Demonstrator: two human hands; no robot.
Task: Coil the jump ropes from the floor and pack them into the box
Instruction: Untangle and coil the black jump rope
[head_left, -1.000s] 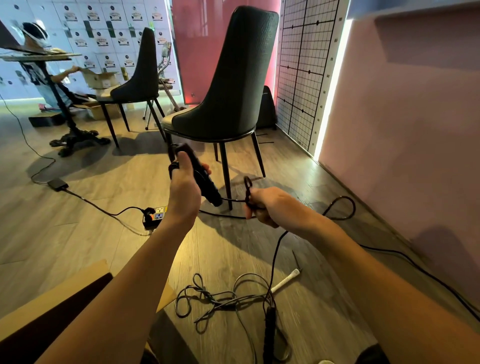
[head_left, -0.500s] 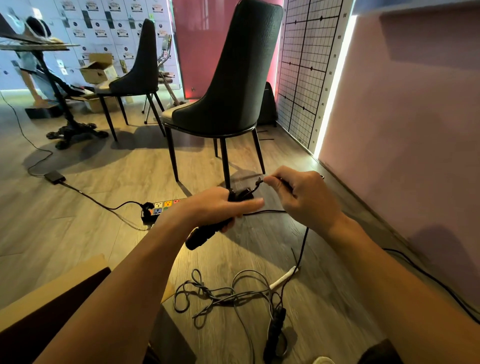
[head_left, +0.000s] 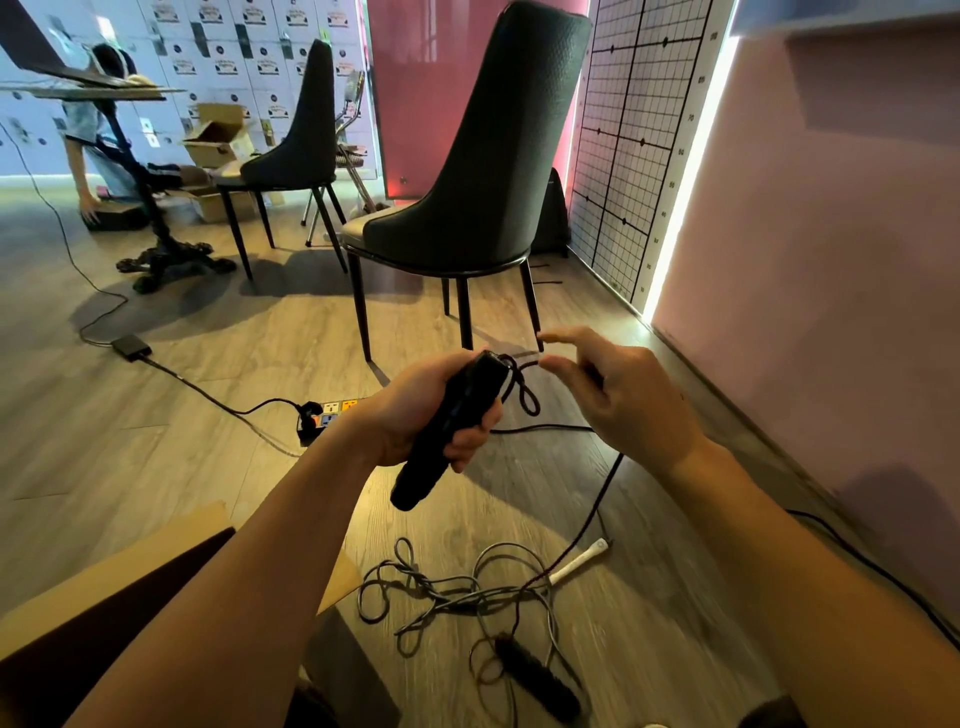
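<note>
gripping black rope handle (head_left: 448, 441) in left hand (head_left: 415, 410); right hand (head_left: 631, 402) fingers outstretched near its cord (head_left: 525, 401)

Left hand (head_left: 431, 410) grips tight, right hand (head_left: 623, 400) hovers, fingers loosely spread.

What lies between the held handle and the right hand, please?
In the head view, a small loop of black rope hangs off the top of the handle, just short of the right hand.
</note>
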